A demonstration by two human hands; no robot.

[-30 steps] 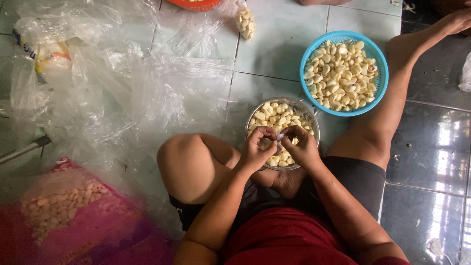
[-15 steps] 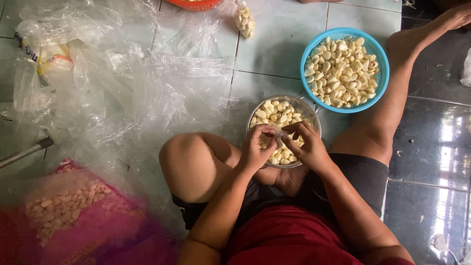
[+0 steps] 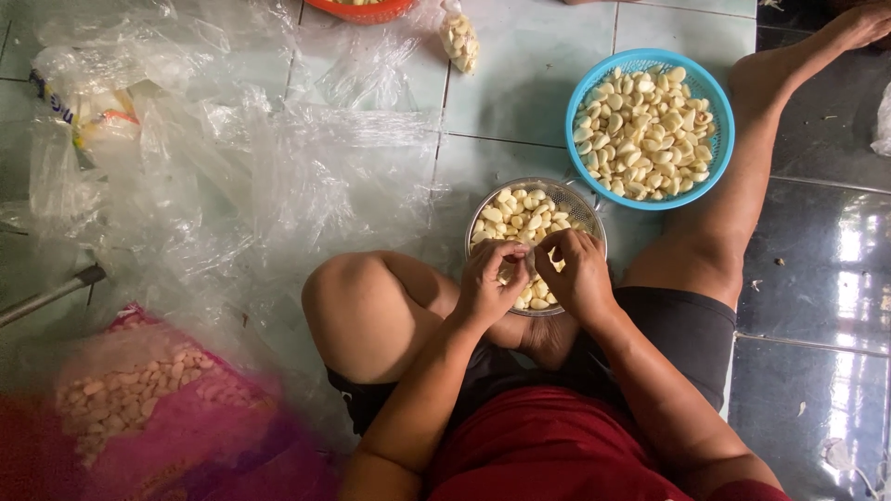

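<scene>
Both hands, left hand (image 3: 490, 283) and right hand (image 3: 577, 274), pinch 1 garlic clove (image 3: 529, 264) over metal strainer (image 3: 534, 243), frame center; clove may slip onto floor (image 3: 520, 83).

- What my left hand (image 3: 489, 283) and right hand (image 3: 577, 274) pinch between their fingertips is too small for me to identify; the fingers cover it.
- Metal strainer (image 3: 580, 199): my hands hide its near rim and part of the cloves inside.
- Orange bowl (image 3: 364, 9): cut off by the top edge; I see only a rim segment.
- Pink bag (image 3: 176, 427): blurred, running off the bottom and left edges.
- Metal rod (image 3: 51, 295): cut off at the left edge; I cannot tell what it is.
- Pale object (image 3: 882, 121): cropped by the right edge, unidentifiable.
</scene>
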